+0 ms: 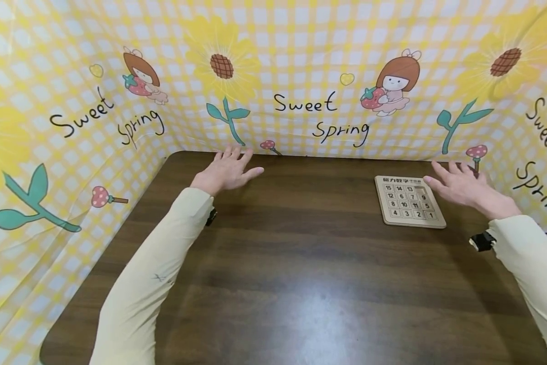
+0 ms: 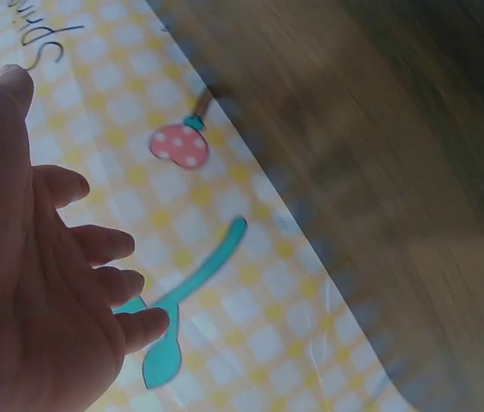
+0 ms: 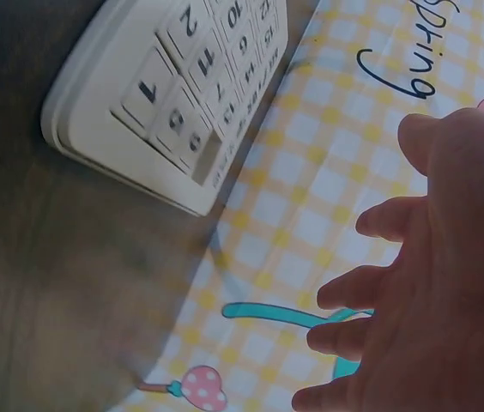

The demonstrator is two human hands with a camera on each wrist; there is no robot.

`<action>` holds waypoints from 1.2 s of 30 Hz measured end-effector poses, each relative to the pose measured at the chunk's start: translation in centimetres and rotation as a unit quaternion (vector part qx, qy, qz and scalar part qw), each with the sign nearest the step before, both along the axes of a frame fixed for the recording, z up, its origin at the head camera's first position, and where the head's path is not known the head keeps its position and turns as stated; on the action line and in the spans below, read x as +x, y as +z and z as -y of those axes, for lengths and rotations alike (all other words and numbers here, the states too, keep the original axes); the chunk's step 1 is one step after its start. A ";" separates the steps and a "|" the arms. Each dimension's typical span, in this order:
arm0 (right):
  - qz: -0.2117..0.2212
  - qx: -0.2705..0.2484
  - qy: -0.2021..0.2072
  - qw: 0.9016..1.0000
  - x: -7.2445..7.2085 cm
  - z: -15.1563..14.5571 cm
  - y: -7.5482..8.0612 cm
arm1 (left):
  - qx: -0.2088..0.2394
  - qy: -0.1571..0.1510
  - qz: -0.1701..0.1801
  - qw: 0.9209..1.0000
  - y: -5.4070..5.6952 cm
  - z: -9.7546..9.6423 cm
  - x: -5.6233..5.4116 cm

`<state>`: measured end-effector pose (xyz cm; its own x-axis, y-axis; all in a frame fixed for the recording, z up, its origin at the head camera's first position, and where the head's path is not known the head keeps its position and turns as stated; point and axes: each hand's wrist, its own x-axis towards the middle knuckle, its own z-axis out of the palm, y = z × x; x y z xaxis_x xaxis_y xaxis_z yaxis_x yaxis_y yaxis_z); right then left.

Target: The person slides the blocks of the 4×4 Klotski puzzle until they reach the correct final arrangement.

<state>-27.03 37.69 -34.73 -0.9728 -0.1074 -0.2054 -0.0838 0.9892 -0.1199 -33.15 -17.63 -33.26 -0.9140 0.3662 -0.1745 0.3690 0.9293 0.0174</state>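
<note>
A wooden sliding number puzzle (image 1: 410, 202) lies on the right half of the dark table, its numbered tiles facing up and one slot vacant at its top right corner. My right hand (image 1: 460, 185) is spread just right of the puzzle, the thumb overlapping its upper right edge in the head view. In the right wrist view the puzzle (image 3: 169, 103) shows apart from the fingers (image 3: 358, 287). Near the table's far edge, left of centre, my left hand (image 1: 227, 170) holds nothing, with fingers spread. The left wrist view shows its palm (image 2: 45, 283) and separated fingertips.
The dark wooden table (image 1: 273, 253) has a rounded far left corner. A yellow checked cloth (image 1: 291, 50) with flowers and lettering stands as a wall behind the table and along both sides. Small black cameras (image 1: 482, 242) sit at the wrists.
</note>
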 end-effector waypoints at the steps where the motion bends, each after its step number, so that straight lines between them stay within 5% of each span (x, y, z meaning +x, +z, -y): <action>1: 0.002 -0.004 0.000 1.000 0.0 0.1 -0.3 | 0.006 -0.002 -0.001 1.000 -0.1 -0.3 0.0; 10: 0.009 -0.070 0.028 0.997 -0.2 0.7 -2.6 | 0.077 -0.022 -0.005 0.997 -1.9 -3.3 0.5; 16: 0.038 -0.126 0.026 0.991 -0.3 1.5 -3.6 | 0.157 -0.026 -0.001 0.987 -3.0 -5.7 0.9; 24: 0.048 -0.126 0.013 0.991 -0.1 2.4 -4.5 | 0.246 -0.028 0.039 0.968 -4.1 -8.3 2.3; 36: 0.051 -0.109 0.022 0.992 -0.2 2.6 -5.2 | 0.301 -0.054 0.036 0.951 -5.5 -12.6 3.7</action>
